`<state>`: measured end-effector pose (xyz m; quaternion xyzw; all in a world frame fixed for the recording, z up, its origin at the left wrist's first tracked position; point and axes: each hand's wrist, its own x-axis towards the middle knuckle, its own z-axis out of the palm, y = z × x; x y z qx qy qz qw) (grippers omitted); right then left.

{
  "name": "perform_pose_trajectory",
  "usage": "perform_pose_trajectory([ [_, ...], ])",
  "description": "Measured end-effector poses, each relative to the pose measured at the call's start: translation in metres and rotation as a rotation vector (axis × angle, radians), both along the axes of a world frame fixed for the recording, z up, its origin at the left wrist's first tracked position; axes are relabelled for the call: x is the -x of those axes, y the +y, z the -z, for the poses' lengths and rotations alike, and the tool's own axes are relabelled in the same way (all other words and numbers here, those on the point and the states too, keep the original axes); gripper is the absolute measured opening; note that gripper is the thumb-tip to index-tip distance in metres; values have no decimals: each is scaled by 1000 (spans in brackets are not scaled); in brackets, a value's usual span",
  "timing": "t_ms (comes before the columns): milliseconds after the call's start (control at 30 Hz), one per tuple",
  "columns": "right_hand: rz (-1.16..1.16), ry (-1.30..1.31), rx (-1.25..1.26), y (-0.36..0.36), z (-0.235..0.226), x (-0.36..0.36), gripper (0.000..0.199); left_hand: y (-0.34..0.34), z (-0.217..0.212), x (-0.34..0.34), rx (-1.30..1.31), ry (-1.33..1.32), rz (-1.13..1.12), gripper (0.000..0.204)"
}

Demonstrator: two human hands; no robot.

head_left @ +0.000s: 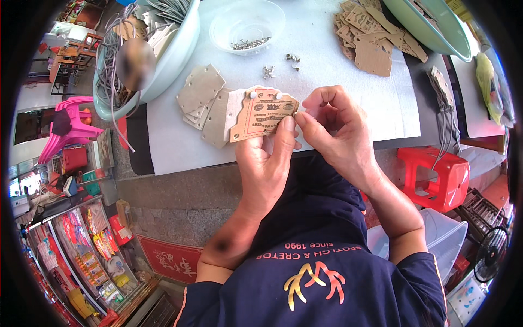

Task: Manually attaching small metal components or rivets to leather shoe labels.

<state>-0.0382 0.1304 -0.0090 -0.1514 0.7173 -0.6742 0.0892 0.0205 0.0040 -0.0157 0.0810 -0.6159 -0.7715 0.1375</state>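
My left hand (265, 163) rises palm-up from the table edge, thumb and fingers clamped on a flat brown card tag (262, 115) with printed face and scalloped top, held just above the white cloth (327, 82). My right hand (332, 133) curls beside it, thumb and forefinger pinched together at the tag's right edge, on what I cannot tell. Behind lie plain grey cards (202, 92), 3 small metal rivets (292, 57), a clear bowl (246, 24) and a heap of tags (370, 32).
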Motion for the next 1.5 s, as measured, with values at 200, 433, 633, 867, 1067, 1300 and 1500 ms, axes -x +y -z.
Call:
perform_pose_trajectory([
  [200,-85,14,-49,4,-10,6,21,2,0,-2,-13,21,-13,18],
  [433,-128,101,-27,9,3,10,13,2,5,-4,135,89,25,21],
  [633,-83,145,-16,6,5,10,12,3,3,-2,102,58,7,21],
  [867,-59,262,-110,7,-4,8,12,1,0,-3,77,-3,12,20],
  [1067,-181,124,-204,14,-12,16,13,-1,-1,-5,48,34,61,22],
  [1300,-349,118,-244,16,-19,25,11,-3,4,-4,69,37,96,23],
  [1500,-401,71,-289,14,-23,31,12,0,2,0,78,16,91,21],
])
